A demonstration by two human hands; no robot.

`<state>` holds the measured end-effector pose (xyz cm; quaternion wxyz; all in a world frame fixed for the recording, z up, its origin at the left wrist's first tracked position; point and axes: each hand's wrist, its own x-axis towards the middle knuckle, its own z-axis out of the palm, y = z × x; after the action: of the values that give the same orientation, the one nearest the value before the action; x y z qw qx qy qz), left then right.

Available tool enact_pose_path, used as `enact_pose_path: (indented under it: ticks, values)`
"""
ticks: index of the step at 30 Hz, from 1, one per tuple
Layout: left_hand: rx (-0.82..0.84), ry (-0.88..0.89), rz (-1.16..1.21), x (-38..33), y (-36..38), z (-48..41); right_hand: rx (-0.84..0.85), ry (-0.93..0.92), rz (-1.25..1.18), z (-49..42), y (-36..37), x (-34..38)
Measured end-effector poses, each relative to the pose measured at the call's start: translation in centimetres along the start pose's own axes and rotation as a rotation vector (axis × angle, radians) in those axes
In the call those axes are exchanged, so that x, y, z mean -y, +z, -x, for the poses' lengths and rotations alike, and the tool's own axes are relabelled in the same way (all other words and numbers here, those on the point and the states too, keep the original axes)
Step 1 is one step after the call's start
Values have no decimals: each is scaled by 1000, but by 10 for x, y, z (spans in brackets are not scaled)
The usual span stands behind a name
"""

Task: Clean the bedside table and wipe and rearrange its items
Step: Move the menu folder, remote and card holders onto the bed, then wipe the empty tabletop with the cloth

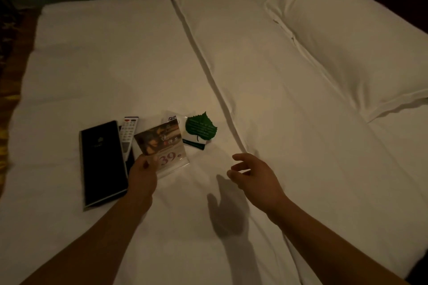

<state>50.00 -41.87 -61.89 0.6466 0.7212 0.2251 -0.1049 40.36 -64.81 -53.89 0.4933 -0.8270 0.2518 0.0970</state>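
A white bed (97,71) fills the dim room, a pillow (352,48) lying at its right. On the sheet lie a black folder (102,164), then a white remote (128,134) just beside it, and a green leaf-shaped card (201,129) resting on a small dark-edged card (194,144). The left hand (141,177) pinches the lower left corner of a clear-framed promotional card (162,146), its grip closed on it. The right hand (252,176) hovers open and empty, well to the right of that card.
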Motion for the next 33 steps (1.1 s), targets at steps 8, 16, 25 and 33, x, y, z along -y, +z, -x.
enact_pose_path:
  ticks: [8, 16, 25, 33]
  values:
    - [-141, -121, 13, 5, 2, 14, -14, -4, -20, 0, -14, -3]
    - [50, -13, -297, -7, 55, 90, -36, -21, -29, 18, -54, -22]
    - [399, 564, -777, -23, 154, 188, -179, 29, -155, 66, -131, -82]
    - [581, 731, -1008, -2, 254, 277, -415, 136, -300, 138, -226, -165]
